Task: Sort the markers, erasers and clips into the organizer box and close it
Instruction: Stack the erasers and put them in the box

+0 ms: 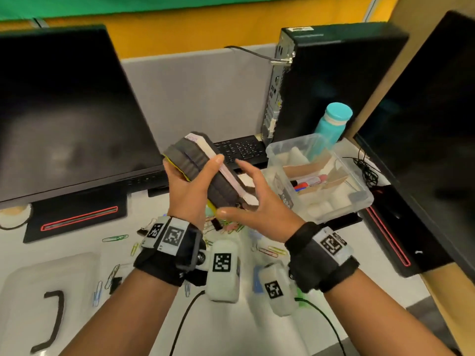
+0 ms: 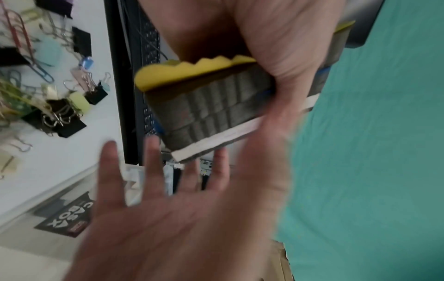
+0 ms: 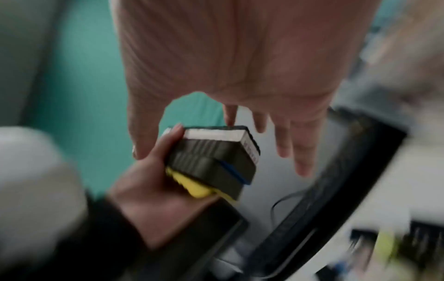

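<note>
My left hand grips a stack of board erasers with grey felt faces, one yellow-backed, one white-backed; the erasers show close up in the left wrist view and the same erasers in the right wrist view. My right hand is spread open beside the stack's lower end, fingers straight, its thumb near the stack's bottom. The right hand shows its open palm. The clear organizer box stands to the right with markers in one cardboard-divided compartment. Paper clips and binder clips lie on the desk below the hands.
A clear lid lies at the front left of the desk. Black monitors stand left and right, a computer tower and a teal bottle behind the box, a keyboard behind the hands. Cables run along the desk.
</note>
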`<state>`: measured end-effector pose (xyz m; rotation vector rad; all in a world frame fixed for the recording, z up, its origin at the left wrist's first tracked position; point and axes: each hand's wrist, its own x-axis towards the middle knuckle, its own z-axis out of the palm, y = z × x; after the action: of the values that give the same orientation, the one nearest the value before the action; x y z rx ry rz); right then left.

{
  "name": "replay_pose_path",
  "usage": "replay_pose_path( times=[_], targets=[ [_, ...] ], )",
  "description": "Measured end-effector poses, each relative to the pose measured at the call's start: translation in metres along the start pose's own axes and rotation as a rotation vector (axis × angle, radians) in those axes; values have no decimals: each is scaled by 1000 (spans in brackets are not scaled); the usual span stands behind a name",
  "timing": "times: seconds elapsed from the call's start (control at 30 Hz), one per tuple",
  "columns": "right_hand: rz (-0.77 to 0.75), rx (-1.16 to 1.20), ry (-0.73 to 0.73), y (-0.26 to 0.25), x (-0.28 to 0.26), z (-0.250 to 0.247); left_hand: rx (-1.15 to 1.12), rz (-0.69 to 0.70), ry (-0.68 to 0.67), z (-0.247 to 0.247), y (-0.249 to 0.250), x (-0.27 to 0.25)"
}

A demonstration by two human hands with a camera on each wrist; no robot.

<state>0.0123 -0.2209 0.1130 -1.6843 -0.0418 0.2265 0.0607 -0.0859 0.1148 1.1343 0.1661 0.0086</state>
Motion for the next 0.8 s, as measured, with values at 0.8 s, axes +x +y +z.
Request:
replay_pose_path(
  times=[0.8],
  targets=[
    [51,-1027,33,20,-49,-225,1121,187,-789,105,-76,-28]
  ],
)
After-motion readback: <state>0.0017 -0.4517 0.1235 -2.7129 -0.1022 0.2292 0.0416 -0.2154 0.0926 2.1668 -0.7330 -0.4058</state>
